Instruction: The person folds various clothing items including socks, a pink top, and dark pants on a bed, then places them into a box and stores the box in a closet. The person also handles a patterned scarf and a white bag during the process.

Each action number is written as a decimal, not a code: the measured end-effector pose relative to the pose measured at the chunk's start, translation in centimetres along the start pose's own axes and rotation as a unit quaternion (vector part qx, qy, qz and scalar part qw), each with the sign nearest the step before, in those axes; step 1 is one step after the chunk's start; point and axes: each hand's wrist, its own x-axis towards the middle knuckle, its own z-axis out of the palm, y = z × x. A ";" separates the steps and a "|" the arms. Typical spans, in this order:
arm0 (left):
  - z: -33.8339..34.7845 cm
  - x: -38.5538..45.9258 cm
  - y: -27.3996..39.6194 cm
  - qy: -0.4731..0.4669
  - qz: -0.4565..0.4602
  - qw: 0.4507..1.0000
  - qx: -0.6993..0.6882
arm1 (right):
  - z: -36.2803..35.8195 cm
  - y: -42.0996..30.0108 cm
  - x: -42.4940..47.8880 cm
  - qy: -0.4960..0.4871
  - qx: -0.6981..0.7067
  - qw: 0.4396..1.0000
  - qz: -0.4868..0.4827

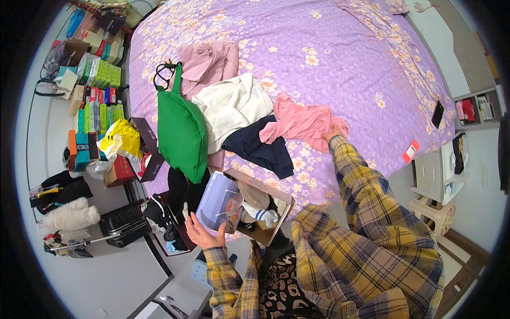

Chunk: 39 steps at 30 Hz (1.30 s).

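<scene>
My right hand [334, 132] grips the edge of a crumpled pink garment [299, 119] on the bed. Beside that lie a folded navy garment [261, 147] and a white textured garment [235, 107]. My left hand [205, 234] has its fingers spread at the corner of a lavender printed box lid [215, 201], with the thumb close to it; whether they touch is unclear. To the lid's right, an open cardboard box [285, 197] holds socks and other fabric, among them a white sock with blue stripes [261, 215].
A green bag [181, 131] and a dusty-pink cloth [211, 60] lie on the floral bedspread [338, 60]. Left of the bed stand stacked boxes [99, 73], a yellow plastic bag [121, 139] and a black suitcase [123, 225]. A phone [437, 114] rests near the right edge.
</scene>
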 end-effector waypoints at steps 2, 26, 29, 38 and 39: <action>-0.2 -0.5 1.1 0.040 -0.009 0.998 -0.047 | 0.1 -0.2 0.9 -0.028 -0.017 0.998 0.061; 9.0 -3.9 12.7 -0.255 -0.319 0.624 -0.666 | -6.6 -6.2 -30.9 -0.216 0.028 0.752 -0.623; 6.9 -3.1 13.0 -0.218 -0.332 0.603 -0.692 | -5.3 -4.3 -31.5 -0.246 0.010 0.772 -0.586; 2.0 -2.5 12.7 -0.121 -0.301 0.615 -0.718 | -8.7 -4.6 -30.1 -0.197 0.066 0.837 -0.507; 1.6 -2.4 12.7 -0.131 -0.308 0.628 -0.703 | -9.5 -5.0 -29.8 -0.178 0.092 0.837 -0.509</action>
